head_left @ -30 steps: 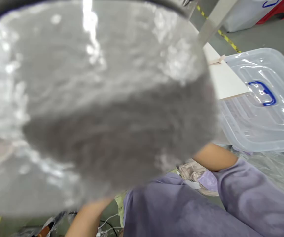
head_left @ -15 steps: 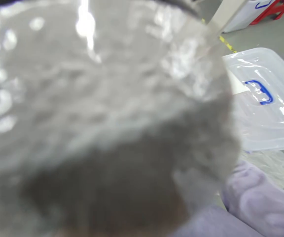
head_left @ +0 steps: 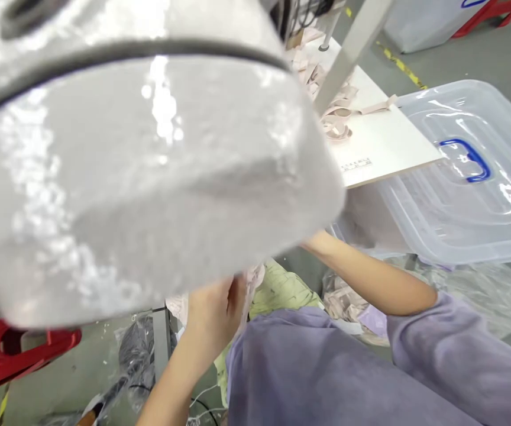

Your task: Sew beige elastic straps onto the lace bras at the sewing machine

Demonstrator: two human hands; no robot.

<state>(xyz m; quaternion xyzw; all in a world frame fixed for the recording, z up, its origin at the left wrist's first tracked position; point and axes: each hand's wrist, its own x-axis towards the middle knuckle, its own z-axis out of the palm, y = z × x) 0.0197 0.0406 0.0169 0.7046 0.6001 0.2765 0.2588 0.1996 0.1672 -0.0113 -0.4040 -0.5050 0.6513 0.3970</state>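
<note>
Machine housing, the glossy grey-white sewing-machine body (head_left: 140,177), has slid up toward eleven o'clock since a second ago, uncovering the left hand (head_left: 213,310) curled on pale pink fabric (head_left: 252,279) (right hand hidden, grip unknowable) at six o'clock

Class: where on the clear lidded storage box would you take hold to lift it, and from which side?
Grip the blue handle on the clear storage box from above. It sits centred on the lid, arched clear of the surface, so fingers can probably hook under it.

The big machine (head_left: 149,177) is shiny grey-white with a black line. The clear box (head_left: 459,195) has a blue handle (head_left: 466,158). The sleeve (head_left: 459,355) is purple.
</note>
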